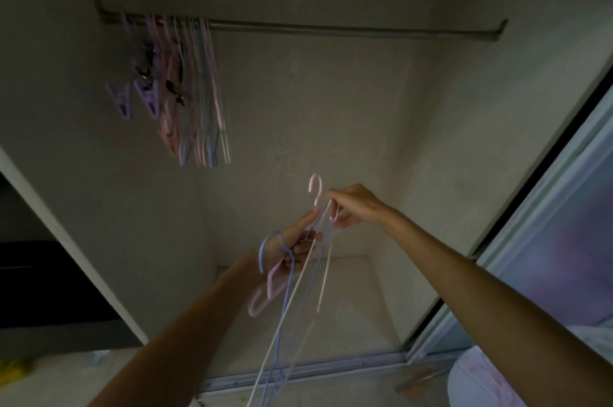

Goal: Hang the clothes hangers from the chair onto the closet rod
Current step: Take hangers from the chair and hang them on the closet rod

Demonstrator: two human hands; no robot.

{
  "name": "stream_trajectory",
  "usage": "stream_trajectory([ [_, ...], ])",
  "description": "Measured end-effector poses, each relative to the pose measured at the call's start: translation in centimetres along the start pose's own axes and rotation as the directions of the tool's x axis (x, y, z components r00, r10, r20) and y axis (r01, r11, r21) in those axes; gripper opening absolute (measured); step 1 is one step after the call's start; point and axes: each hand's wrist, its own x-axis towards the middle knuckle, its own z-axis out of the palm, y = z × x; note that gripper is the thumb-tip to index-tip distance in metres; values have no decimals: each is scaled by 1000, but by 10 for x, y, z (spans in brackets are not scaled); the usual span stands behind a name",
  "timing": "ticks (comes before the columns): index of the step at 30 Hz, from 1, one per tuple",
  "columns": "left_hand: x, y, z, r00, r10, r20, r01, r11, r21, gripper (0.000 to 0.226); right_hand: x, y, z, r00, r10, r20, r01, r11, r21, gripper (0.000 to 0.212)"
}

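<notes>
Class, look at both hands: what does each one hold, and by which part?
The left hand grips a bunch of hangers near their necks. The right hand pinches the pink hanger just below its hook.

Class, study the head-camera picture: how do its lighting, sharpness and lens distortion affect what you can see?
Head view: the closet is dim, so the hangers already on the rod blur into a muddle; the closet rod bows from wide-angle distortion; the left hand and right hand read soft; brighter light enters at the right edge.
</notes>
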Motion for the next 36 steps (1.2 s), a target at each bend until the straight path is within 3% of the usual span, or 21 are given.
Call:
stream_trajectory([
  [2,14,-6,-6,998,-20,-58,27,994,109,51,-4,-2,1,982,182,49,-183,983,28,31],
  [4,24,-13,-13,991,-10,-131,43,966,255,46,-8,-1,0,925,335,180,-331,942,-50,44],
  [7,19,-16,-17,987,48,-154,18,916,401,38,-8,3,1,867,382,319,-386,921,-53,47],
  [10,20,-8,-41,980,83,-182,-13,934,358,33,-8,10,-4,902,353,249,-387,916,105,38],
  [13,26,-3,-73,929,116,-352,-3,953,304,27,-11,23,-17,942,309,129,-332,912,241,29],
  [16,36,-5,-103,880,127,-457,22,952,307,31,-12,33,-30,945,321,59,-312,834,456,26],
  [19,36,-8,-116,913,56,-403,92,937,338,30,-9,45,-31,906,421,48,-381,760,527,30],
  [22,51,-14,-130,963,50,-267,47,938,343,46,-1,55,-28,898,424,-121,-326,824,464,36],
  [23,48,-12,-127,965,35,-260,53,945,323,45,2,57,-27,902,400,-159,-296,844,447,36],
  [25,43,-6,-119,956,40,-290,32,970,239,13,6,59,-25,931,319,-176,-211,866,453,36],
  [28,44,9,-116,939,-16,-344,40,997,61,49,11,42,-26,978,75,-193,8,918,396,36],
  [31,33,41,-109,940,-66,-335,42,996,-80,56,13,0,-30,952,-201,-231,262,924,277,36],
  [33,26,60,-100,946,-52,-319,11,992,-128,66,17,-32,-34,926,-310,-215,358,903,240,36],
  [36,24,82,-85,924,-13,-383,-33,993,-115,45,31,-73,-36,895,-401,-196,439,869,227,37],
])
